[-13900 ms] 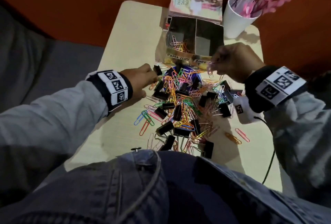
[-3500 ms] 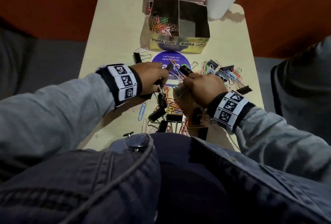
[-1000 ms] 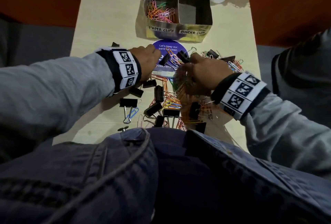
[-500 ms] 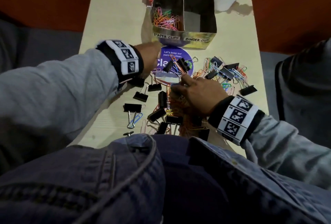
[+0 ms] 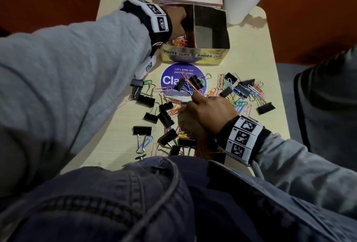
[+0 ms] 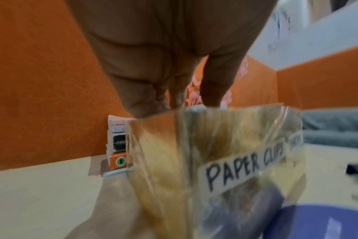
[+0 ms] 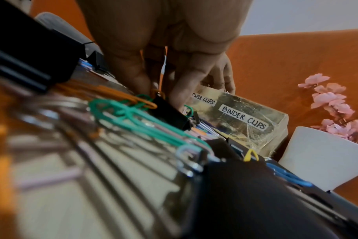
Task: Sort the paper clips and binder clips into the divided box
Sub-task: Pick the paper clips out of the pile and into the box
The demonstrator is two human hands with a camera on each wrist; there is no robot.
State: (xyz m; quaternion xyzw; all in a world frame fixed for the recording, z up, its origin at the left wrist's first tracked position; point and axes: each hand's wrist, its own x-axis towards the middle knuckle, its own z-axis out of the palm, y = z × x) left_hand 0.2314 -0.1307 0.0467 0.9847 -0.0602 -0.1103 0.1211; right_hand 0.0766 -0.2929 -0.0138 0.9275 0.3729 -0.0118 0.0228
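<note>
Left hand [image 5: 174, 22] reaches over the "PAPER CLIPS" compartment of the divided box [image 5: 193, 56], above the coloured paper clips [image 5: 179, 41] lying inside; whether its fingers [image 6: 213, 84] hold anything cannot be told. Right hand [image 5: 207, 110] rests on the surface [image 5: 119, 129], fingers [image 7: 180, 90] curled down among loose paper clips [image 5: 239, 104] and black binder clips [image 5: 142, 130]. The "BINDER CLIPS" compartment [image 5: 210, 36] holds none.

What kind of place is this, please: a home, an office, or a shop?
Probably an office break area, though I am not sure. A round purple sticker on the small pale wooden table reads "Let's keep our pantry clean", and orange padded walls surround it.
</note>
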